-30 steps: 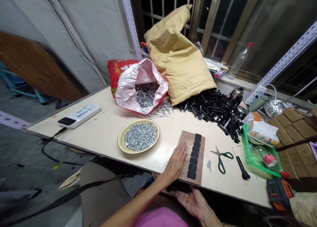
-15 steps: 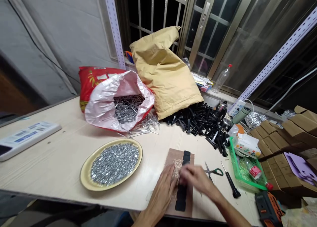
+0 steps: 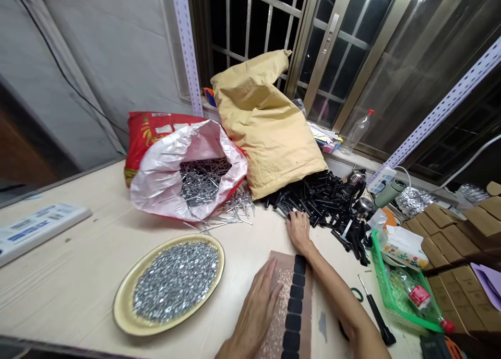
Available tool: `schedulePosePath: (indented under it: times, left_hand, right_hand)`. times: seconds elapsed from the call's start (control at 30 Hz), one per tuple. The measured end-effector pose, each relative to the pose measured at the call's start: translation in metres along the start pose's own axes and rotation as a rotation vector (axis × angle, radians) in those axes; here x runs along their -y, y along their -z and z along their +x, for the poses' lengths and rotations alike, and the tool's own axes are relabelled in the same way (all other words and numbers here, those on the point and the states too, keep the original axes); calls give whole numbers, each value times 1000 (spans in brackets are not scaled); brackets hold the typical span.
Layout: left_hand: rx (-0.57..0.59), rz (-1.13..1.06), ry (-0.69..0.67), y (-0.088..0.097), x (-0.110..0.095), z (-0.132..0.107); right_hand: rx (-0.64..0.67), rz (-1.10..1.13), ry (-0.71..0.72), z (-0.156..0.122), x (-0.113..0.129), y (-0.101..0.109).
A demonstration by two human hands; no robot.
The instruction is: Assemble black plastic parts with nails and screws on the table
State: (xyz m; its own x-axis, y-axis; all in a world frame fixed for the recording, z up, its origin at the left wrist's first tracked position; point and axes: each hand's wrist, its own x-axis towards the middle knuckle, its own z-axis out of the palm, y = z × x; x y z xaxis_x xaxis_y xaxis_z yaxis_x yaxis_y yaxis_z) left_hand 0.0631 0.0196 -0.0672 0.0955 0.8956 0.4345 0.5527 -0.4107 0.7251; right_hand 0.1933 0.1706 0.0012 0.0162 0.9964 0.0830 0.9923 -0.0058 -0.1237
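Note:
My left hand (image 3: 256,307) lies flat, fingers apart, on a brown board (image 3: 287,301) that carries small pale grains and a column of black pads (image 3: 295,301). My right hand (image 3: 299,229) reaches forward over the board to the near edge of a heap of black plastic parts (image 3: 324,200) spilling from a tan paper sack (image 3: 270,124). Its fingers touch the parts; whether they grip one is hidden.
A yellow plate (image 3: 127,296) of small metal pieces sits to the left. A red and white bag (image 3: 172,160) holds long metal pins. Scissors and a black tool (image 3: 378,317), a green basket (image 3: 399,291), cardboard boxes (image 3: 450,234) lie right. A white device (image 3: 35,228) is far left.
My right hand left the board and reached forward to the black parts heap. My left hand stayed on the board. The view tilted slightly.

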Motion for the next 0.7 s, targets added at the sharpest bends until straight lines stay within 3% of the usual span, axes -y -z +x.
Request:
schedulePosePath:
  times: [0.13,0.3,0.43,0.5,0.63,0.7]
  left_hand:
    - [-69,106,-66,15,-4,25]
    - [14,255,-202,18,-8,41]
    - [154,92,-174,20,-7,41]
    - [211,-70,-40,24,-8,42]
    - [225,-393,345,33,-13,47]
    - [206,-569,511,36,-16,52]
  right_hand:
    - [50,175,78,-27,-15,15]
    - [565,755,154,-78,-21,26]
    - [762,893,145,-82,-28,38]
    - [678,771,71,-61,-33,45]
    - [235,485,-43,-5,-30,44]
    - [136,451,-52,16,-22,35]
